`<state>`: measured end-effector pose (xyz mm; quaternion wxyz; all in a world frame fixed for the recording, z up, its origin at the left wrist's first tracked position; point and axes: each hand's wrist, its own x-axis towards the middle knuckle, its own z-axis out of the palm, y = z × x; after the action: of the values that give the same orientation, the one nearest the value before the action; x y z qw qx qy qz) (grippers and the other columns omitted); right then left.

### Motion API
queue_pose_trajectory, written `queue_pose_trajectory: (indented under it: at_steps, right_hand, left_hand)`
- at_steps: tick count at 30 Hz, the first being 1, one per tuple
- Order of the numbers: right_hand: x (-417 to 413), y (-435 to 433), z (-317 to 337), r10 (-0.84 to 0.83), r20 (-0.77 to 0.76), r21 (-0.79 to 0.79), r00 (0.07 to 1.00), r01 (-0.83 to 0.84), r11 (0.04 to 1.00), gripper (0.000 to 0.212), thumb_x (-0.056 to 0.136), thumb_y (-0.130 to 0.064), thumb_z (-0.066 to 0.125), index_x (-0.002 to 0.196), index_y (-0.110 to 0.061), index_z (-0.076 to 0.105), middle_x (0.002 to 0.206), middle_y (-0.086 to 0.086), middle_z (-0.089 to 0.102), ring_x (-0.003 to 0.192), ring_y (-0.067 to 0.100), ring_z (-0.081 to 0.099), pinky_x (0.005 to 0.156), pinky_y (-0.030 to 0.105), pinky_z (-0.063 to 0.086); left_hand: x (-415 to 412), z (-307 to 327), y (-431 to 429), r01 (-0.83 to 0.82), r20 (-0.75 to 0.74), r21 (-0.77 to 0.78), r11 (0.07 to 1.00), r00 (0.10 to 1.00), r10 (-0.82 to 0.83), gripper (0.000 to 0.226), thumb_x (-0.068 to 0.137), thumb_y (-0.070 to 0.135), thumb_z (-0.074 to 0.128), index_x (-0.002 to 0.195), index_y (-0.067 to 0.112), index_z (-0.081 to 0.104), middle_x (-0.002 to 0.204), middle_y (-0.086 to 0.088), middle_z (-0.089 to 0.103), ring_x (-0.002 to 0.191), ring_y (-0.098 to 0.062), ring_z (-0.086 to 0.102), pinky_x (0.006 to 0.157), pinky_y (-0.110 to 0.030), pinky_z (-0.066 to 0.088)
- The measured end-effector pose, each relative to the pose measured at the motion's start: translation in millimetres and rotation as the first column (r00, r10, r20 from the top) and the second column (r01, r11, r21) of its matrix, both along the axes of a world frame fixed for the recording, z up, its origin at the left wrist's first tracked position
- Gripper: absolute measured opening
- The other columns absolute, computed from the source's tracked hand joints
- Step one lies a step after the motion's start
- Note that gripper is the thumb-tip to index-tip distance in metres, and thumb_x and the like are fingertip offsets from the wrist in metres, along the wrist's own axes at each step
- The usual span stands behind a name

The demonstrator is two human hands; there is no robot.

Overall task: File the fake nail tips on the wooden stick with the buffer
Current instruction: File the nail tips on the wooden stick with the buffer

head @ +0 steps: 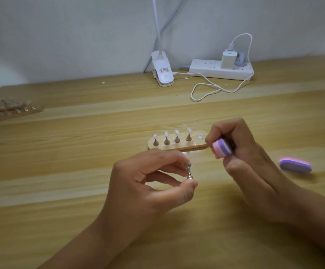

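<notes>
The left hand (pixel 150 183) pinches a small metal nail stand (pixel 189 171) between thumb and fingers. At its 2 o'clock, the right hand (pixel 241 152) grips a pink-and-purple buffer block (pixel 222 150). A second buffer (pixel 295 165) lies at 3 o'clock. At 12 o'clock, the wooden holder (pixel 193 146) carries four nail tips (pixel 176 132).

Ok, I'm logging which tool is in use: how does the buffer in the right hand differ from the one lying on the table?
The held buffer is gripped in the right hand, above the table; the spare buffer lies flat on the table, untouched. The held buffer shows only one end past the fingers; the spare buffer shows its whole oval outline. Both have pink and purple layers.
</notes>
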<state>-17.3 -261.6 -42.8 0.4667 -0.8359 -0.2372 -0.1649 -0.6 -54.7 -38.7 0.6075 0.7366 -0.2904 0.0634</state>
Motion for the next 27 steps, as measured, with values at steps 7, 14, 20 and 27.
queue_pose_trajectory:
  at_steps: [7,14,20,27]
  right_hand:
    - [5,10,-7,0.065,0.182,-0.094,0.981,-0.049,0.994,0.029,0.097,-0.013,0.059,0.126,-0.009,0.064,0.117,0.006,0.055,0.115,0.017,0.057,0.098,0.022,0.044]
    - [13,0,-8,-0.062,0.257,-0.123,0.964,0.096,0.988,0.033,0.089,-0.002,0.073,0.121,-0.006,0.068,0.106,0.008,0.065,0.1,0.015,0.065,0.087,0.026,0.053]
    - [5,15,-7,0.029,0.351,-0.101,0.936,0.007,0.995,0.028,0.094,-0.007,0.067,0.121,-0.004,0.067,0.107,0.011,0.065,0.099,0.021,0.066,0.087,0.029,0.053]
    - [9,9,-7,-0.035,0.333,-0.096,0.942,0.07,0.993,0.031,0.089,-0.002,0.07,0.119,-0.003,0.069,0.106,0.01,0.066,0.1,0.02,0.066,0.088,0.03,0.053]
  left_hand:
    - [2,3,1,-0.039,0.113,0.018,0.999,0.993,0.037,0.036,0.066,0.002,0.083,0.099,0.015,0.075,0.086,0.002,0.074,0.076,-0.014,0.072,0.066,-0.019,0.057]
    - [4,0,4,-0.078,0.054,-0.035,0.996,0.995,0.08,0.024,0.065,0.011,0.085,0.087,0.012,0.075,0.079,-0.001,0.073,0.069,-0.016,0.072,0.065,-0.021,0.057]
    - [4,1,2,-0.038,0.124,0.028,0.999,0.992,0.034,0.033,0.067,0.003,0.083,0.097,0.015,0.076,0.086,0.004,0.075,0.076,-0.012,0.073,0.068,-0.021,0.058]
    - [7,-1,3,-0.054,0.033,-0.001,0.999,0.998,0.054,0.027,0.064,0.006,0.085,0.089,0.013,0.077,0.08,-0.001,0.074,0.069,-0.015,0.072,0.066,-0.023,0.058]
